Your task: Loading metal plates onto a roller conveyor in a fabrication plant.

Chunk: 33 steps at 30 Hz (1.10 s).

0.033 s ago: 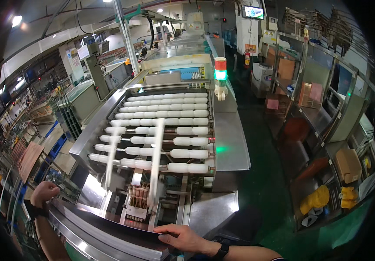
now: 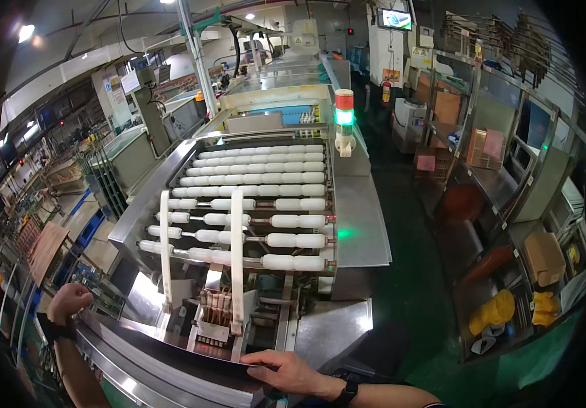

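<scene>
Shiny metal ledge (image 2: pixel 124 382), lower left; stack of thin flat sheets (image 2: pixel 179 376), on it

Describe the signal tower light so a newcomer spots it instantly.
Start with the big roller conveyor in the middle. Beside its farthest white rollers, at the right-hand metal housing, stands the signal tower light. Its red top above a glowing green section sets it apart from the white rollers and grey metal.

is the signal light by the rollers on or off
On: the signal light glows green in the band below its red top.
</scene>
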{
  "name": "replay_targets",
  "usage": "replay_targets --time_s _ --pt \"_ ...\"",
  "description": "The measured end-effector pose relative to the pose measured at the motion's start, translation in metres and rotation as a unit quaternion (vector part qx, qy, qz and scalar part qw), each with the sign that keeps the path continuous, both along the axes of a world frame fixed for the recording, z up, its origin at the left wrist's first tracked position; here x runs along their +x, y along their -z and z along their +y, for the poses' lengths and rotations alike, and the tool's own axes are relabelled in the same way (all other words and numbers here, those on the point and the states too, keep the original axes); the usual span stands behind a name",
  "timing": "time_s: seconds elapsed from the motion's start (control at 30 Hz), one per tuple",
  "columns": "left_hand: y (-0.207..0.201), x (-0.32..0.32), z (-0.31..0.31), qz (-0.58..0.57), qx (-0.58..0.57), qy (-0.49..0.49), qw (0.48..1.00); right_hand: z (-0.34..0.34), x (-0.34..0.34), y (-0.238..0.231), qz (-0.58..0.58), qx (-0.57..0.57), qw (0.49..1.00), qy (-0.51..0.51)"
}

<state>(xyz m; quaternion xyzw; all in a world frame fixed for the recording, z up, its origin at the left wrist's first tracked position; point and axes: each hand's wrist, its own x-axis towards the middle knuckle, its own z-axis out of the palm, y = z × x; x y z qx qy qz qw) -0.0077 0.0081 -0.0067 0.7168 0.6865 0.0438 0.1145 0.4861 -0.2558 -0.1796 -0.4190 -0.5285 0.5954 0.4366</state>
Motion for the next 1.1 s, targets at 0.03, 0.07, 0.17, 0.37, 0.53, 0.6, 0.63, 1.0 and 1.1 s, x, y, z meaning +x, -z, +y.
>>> replay_targets --time_s 0.03,0.07,0.17,0.37,0.53,0.6,0.63,1.0,1.1 --pt "0.001 -0.002 0.001 -0.005 0.0 -0.003 1.0 0.0 0.0 0.002 -0.033 0.062 0.997 0.016" --pt "0.002 -0.003 0.001 -0.011 0.001 -0.006 1.0 0.001 0.0 0.006 -0.066 0.124 0.99 0.033" --pt "0.002 -0.003 0.001 -0.027 0.024 -0.002 0.999 0.003 -0.002 0.01 -0.113 0.212 0.969 0.061" --pt "0.005 -0.009 0.002 -0.008 0.042 -0.004 0.999 0.003 0.001 -0.001 -0.194 0.264 0.94 0.094" --pt "-0.001 0.001 -0.001 -0.03 0.026 -0.017 0.999 0.002 0.003 0.01 -0.198 0.265 0.94 0.085" --pt "0.0 -0.004 -0.001 -0.037 0.016 -0.02 0.999 0.003 0.004 0.009 -0.189 0.264 0.942 0.082" --pt "-0.003 0.001 -0.004 -0.033 0.016 -0.019 0.999 0.003 0.004 0.006 -0.193 0.265 0.941 0.084" --pt "-0.01 0.011 -0.008 -0.003 0.017 -0.006 1.0 0.002 0.004 0.001 -0.198 0.273 0.937 0.092" --pt "-0.006 0.006 -0.006 -0.007 0.029 -0.013 0.999 0.001 0.004 0.002 -0.201 0.265 0.939 0.085"
